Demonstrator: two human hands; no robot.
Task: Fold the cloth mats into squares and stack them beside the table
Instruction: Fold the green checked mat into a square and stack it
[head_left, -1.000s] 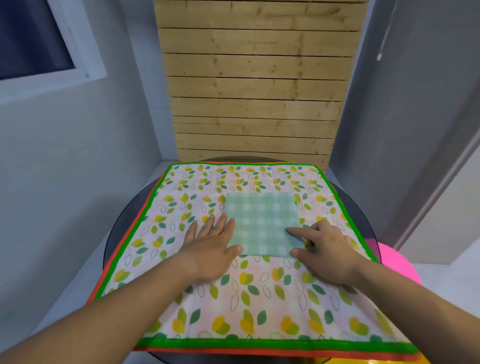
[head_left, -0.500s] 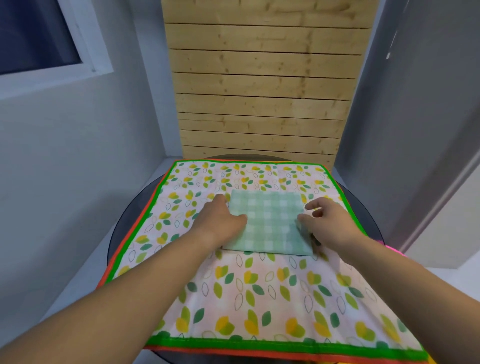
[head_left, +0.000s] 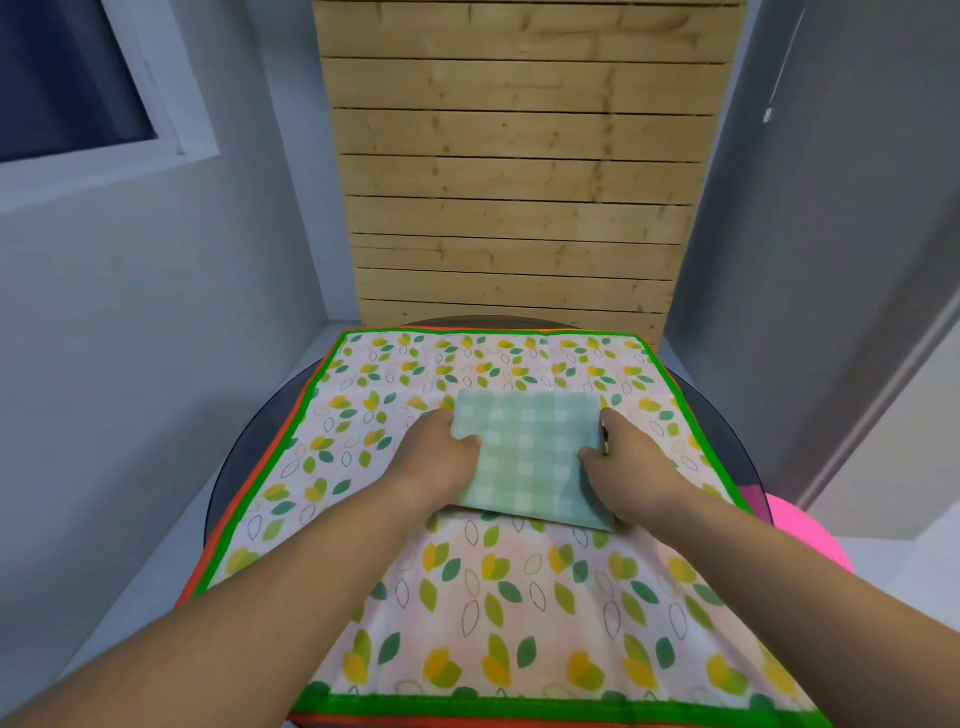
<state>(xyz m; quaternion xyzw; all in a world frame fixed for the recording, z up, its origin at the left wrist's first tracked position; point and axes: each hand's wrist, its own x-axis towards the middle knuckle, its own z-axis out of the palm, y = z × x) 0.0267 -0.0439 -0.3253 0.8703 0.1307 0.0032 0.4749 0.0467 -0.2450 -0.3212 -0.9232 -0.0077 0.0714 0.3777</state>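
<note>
Round table (head_left: 244, 457) under leaf-print cloth (head_left: 519, 597); left hand (head_left: 441, 457), right hand (head_left: 631, 460) grip folded checked mat (head_left: 527, 457) edges.

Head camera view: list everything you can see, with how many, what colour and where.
green checked mat: one, pale green and white, folded, on the middle of the leaf-print cloth
leaf-print cloth: one, pale pink with yellow and green leaves, green border with an orange edge, spread over the round table
round table: one, dark grey, under the cloth
wooden slat panel: one, light wood, behind the table
window: one, white frame, upper left
pink object: one, bright pink, right of the table, mostly hidden
left hand: grips the mat's left edge
right hand: grips the mat's right edge
</note>
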